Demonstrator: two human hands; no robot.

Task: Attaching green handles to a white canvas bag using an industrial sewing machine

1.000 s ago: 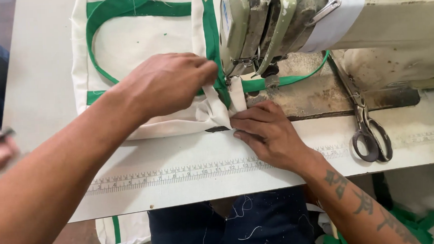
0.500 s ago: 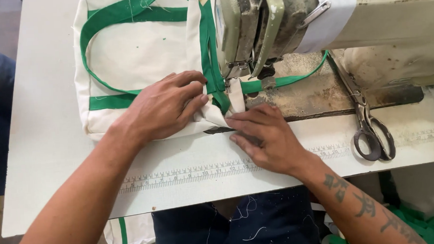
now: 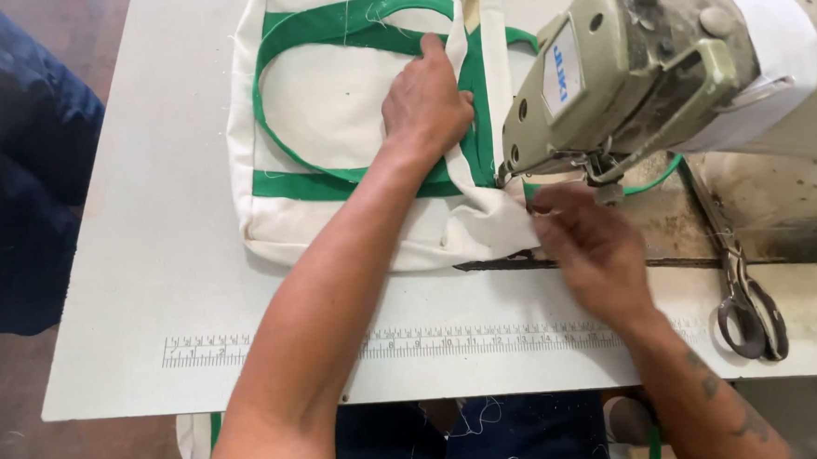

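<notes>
A cream cloth bag [image 3: 331,84] with green straps [image 3: 278,138] lies on the white sewing table [image 3: 151,299], its edge fed under the head of a grey-green sewing machine [image 3: 624,69]. My left hand [image 3: 425,103] rests flat on the bag, fingers pressing the cloth beside a green band. Just below the machine's foot, my right hand [image 3: 586,239] pinches the bag's folded corner; it looks blurred.
Metal scissors [image 3: 748,309] lie on the table to the right of my right hand. A printed ruler strip [image 3: 275,348] runs along the table's near edge. Another person's dark trouser leg [image 3: 14,176] stands at the left, beside the table.
My left hand slid away from me up the bag, from near the machine's foot to the green band. My right hand shifted slightly right. The view moved closer.
</notes>
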